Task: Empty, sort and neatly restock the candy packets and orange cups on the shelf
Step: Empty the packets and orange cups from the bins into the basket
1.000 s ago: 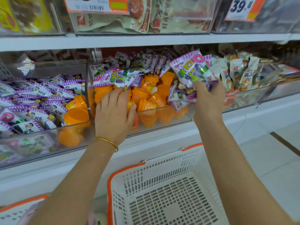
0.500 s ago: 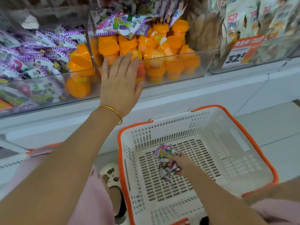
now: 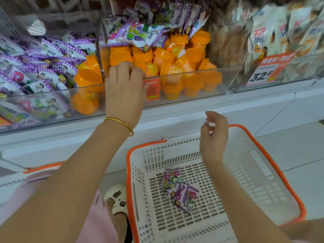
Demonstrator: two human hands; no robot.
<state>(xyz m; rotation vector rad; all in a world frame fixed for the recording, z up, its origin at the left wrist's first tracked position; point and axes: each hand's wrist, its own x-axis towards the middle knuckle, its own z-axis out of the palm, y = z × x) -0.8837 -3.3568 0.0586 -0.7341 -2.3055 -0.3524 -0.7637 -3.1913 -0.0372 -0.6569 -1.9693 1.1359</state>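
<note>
Left hand [image 3: 125, 88] hooks the front wall of the clear bin [image 3: 219, 85] of orange cups [image 3: 121, 56]. Right hand [image 3: 214, 135] hangs loose, empty, over the basket [image 3: 175, 151]. Candy packets [image 3: 178, 188] lie inside: light, crinkly, likely slippery, so pinch a sealed edge.

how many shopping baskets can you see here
2. One orange-rimmed basket sits below the right hand, holding a few candy packets; a second basket shows only its corner at far left, mostly hidden.

Few packets [image 3: 178, 189] in basket [image 3: 273, 165], below shelf [image 3: 210, 106]; cups [image 3: 192, 83] in bin [image 3: 228, 81], packet pile [image 3: 135, 34] on top.
</note>
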